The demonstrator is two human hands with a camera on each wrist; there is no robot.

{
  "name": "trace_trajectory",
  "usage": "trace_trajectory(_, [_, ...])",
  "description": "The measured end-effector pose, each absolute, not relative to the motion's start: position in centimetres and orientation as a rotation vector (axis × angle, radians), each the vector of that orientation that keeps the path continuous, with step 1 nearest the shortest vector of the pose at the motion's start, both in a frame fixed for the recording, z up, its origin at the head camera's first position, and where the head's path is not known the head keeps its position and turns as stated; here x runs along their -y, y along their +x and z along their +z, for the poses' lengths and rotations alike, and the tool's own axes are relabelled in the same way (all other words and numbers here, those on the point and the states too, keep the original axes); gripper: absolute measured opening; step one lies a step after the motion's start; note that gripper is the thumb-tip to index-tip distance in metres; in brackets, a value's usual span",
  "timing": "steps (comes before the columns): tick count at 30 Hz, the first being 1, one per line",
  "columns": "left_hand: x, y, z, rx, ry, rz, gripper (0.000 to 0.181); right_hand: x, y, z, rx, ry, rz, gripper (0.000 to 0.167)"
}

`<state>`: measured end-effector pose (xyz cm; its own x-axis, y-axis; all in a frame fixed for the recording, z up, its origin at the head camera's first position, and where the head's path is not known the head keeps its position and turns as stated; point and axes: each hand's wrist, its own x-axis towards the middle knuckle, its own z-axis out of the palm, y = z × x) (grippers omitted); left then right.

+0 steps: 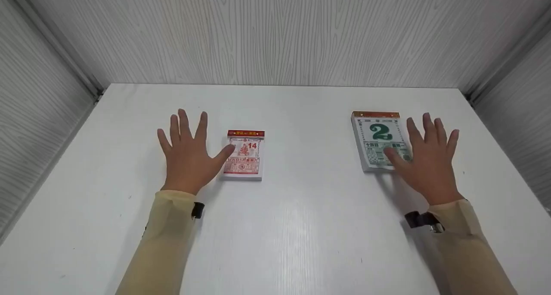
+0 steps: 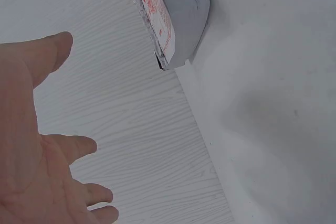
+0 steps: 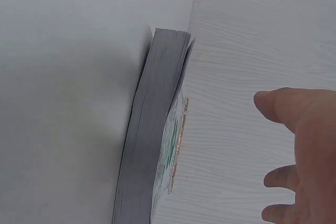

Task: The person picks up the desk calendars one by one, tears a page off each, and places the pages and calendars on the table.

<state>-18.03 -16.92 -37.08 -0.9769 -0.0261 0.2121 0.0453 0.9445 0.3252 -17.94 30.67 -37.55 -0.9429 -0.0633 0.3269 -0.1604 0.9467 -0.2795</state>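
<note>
Left grip [image 1: 188, 162]: released, fingers spread, holding nothing. In the head view its thumb overlaps the left side of the small red-printed calendar [image 1: 247, 168], but the left wrist view shows a gap. Right grip [image 1: 430, 166]: likewise released and spread, its thumb in front of the larger green-printed calendar [image 1: 381, 131], with a gap in the right wrist view.

To take either block well, I would bring thumb and fingers low along opposite sides and squeeze the full thickness, since pinching only upper sheets could crease or tear them. The larger block needs more care: a loose leaf [image 3: 184, 66] stands away from its face.

Both calendars lie face up directly on the table [image 1: 292, 226], in no container: the small one left of centre, the larger towards the far right corner, nearer the far edge.
</note>
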Motion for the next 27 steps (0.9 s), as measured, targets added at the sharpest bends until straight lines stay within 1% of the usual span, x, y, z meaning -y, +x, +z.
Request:
trace_trajectory(13, [16.7, -17.9, -37.1, 2.896, -0.056, -0.51, 0.096, -29.9, -17.5, -38.1, 2.815, 0.196, 0.457, 0.084])
trace_trajectory(20, [16.4, -18.1, -37.6, 2.91, -0.062, -0.52, 0.095, -30.1, -17.7, -38.4, 2.809, 0.201, 0.447, 0.084])
trace_trajectory(27, [16.5, -17.9, -37.3, 2.921, -0.068, -0.517, 0.093, -29.7, -18.0, -38.7, 2.812, 0.208, 0.442, 0.084])
